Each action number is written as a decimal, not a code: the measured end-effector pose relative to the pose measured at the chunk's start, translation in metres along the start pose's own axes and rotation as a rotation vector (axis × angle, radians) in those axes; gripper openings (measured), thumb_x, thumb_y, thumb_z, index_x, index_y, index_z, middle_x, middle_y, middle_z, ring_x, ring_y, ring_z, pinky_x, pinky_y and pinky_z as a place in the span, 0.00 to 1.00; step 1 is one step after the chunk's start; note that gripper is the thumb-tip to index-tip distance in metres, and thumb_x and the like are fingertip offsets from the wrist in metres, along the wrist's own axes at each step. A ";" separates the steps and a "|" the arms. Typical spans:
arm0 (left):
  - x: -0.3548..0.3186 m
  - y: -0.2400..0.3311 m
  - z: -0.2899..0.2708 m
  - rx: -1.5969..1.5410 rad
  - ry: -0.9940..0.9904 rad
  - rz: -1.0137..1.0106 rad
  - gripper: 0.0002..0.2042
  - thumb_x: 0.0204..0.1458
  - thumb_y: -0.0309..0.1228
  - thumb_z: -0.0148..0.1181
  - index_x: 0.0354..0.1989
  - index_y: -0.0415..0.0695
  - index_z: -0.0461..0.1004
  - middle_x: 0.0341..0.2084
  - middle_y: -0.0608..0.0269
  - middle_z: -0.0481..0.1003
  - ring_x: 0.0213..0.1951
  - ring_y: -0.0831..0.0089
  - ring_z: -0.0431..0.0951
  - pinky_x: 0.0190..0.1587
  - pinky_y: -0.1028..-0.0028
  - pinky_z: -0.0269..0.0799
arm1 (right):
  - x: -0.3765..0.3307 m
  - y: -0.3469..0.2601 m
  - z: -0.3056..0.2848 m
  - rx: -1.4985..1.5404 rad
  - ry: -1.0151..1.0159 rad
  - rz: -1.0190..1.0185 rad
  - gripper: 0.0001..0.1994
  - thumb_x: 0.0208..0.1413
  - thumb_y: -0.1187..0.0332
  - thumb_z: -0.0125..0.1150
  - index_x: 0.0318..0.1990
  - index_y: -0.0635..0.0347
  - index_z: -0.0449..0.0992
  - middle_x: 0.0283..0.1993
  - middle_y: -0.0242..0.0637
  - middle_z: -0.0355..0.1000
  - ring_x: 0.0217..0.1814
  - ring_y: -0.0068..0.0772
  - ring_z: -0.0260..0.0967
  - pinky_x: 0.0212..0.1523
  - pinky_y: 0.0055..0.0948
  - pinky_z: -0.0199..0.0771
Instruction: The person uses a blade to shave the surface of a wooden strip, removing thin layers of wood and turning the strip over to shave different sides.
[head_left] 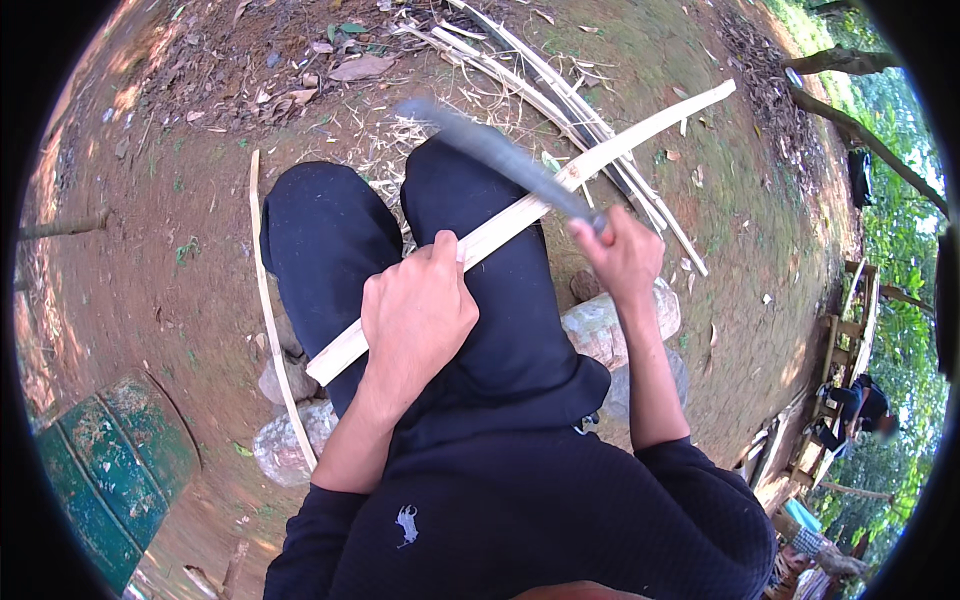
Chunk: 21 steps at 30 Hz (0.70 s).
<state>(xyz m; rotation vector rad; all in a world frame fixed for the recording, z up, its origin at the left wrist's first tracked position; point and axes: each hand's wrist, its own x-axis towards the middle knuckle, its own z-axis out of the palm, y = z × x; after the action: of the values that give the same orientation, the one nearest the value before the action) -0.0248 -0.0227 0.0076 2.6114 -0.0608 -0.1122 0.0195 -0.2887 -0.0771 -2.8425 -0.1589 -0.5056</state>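
1. Gripping: left hand (415, 315) is closed around a long pale bamboo strip (520, 215), thumb on top, over the lap.
2. Right hand (625, 258) is wrapped tight on the handle of a knife (500, 155); the blade is motion-blurred and slants up-left, crossing over the strip just beside the right fist.
3. Strip runs diagonally, lower-left end near the left knee, upper-right end out over the dirt, resting across dark trousers (500, 300).
4. Person is seated; pale stones (600, 325) show below the legs on both sides.
5. A thin curved bamboo sliver (268, 300) lies on the ground left of the legs.
6. Ground: bare reddish dirt (170, 260) with dry leaves and shavings; a pile of split bamboo lengths (560, 95) ahead of the knees.
7. Worn green painted box (115, 460) at lower left.
8. Outdoors: trees and a wooden structure (850, 330) at the right, another person sitting there.
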 end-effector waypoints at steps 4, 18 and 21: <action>-0.001 -0.001 0.000 0.003 -0.023 -0.013 0.08 0.63 0.29 0.51 0.33 0.40 0.71 0.22 0.48 0.77 0.27 0.46 0.80 0.30 0.51 0.73 | 0.018 0.014 -0.006 -0.032 0.066 0.310 0.30 0.59 0.36 0.61 0.18 0.50 0.66 0.10 0.21 0.59 0.12 0.18 0.57 0.13 0.29 0.59; 0.003 0.002 0.004 0.006 -0.021 -0.016 0.07 0.63 0.29 0.51 0.34 0.40 0.70 0.22 0.49 0.77 0.26 0.46 0.80 0.29 0.51 0.73 | -0.014 -0.022 -0.001 0.120 0.028 -0.065 0.31 0.55 0.35 0.65 0.19 0.52 0.65 0.12 0.26 0.62 0.10 0.24 0.59 0.12 0.33 0.60; 0.003 -0.003 0.005 -0.025 -0.002 0.010 0.07 0.63 0.29 0.50 0.34 0.40 0.70 0.22 0.48 0.77 0.26 0.46 0.80 0.30 0.51 0.73 | -0.016 -0.021 -0.005 0.084 0.024 -0.126 0.30 0.51 0.38 0.69 0.19 0.54 0.65 0.13 0.30 0.62 0.12 0.31 0.64 0.15 0.33 0.63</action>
<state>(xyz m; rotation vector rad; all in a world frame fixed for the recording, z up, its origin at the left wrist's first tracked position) -0.0222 -0.0231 0.0018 2.5857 -0.0721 -0.1114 0.0003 -0.2707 -0.0734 -2.7553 -0.3476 -0.5446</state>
